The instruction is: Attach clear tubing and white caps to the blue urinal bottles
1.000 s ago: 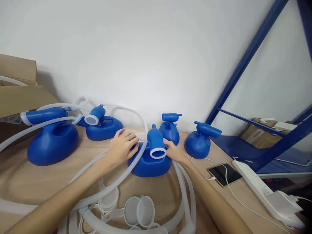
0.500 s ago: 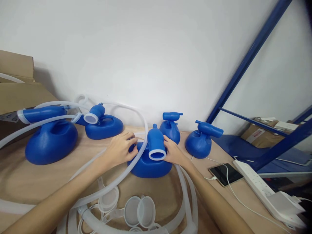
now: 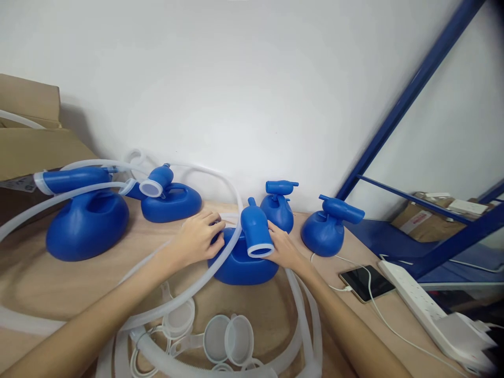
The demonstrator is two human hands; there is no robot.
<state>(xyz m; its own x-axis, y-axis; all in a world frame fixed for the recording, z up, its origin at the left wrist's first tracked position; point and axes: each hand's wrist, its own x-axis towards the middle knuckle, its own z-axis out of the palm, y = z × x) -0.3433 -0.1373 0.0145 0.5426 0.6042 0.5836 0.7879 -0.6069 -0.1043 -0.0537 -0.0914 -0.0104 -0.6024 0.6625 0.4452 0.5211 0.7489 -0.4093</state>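
Observation:
A blue plastic urinal bottle (image 3: 244,270) lies on its side in front of me. My left hand (image 3: 202,236) has its fingers curled at the bottle's left end, where the fingertips are partly hidden. On top sits a blue funnel-shaped mouthpiece (image 3: 255,224), its white-rimmed opening facing me and its narrow spout pointing away. My right hand (image 3: 281,245) is closed around the mouthpiece's right side, with some fingers hidden behind it. A translucent ribbed hose (image 3: 214,265) arcs across the bottle's left part.
More urinal bottles stand behind on the left (image 3: 88,226) and right (image 3: 323,233). Translucent caps (image 3: 239,340) and hose coils lie in front. At right are a phone (image 3: 366,283), a power strip (image 3: 413,299) and a blue rack (image 3: 409,100). A cardboard box (image 3: 35,152) is at far left.
The mouthpiece has turned slightly, its rim swinging to the right under my right hand. My left hand stays at the bottle's left end. The whole view has shifted a little.

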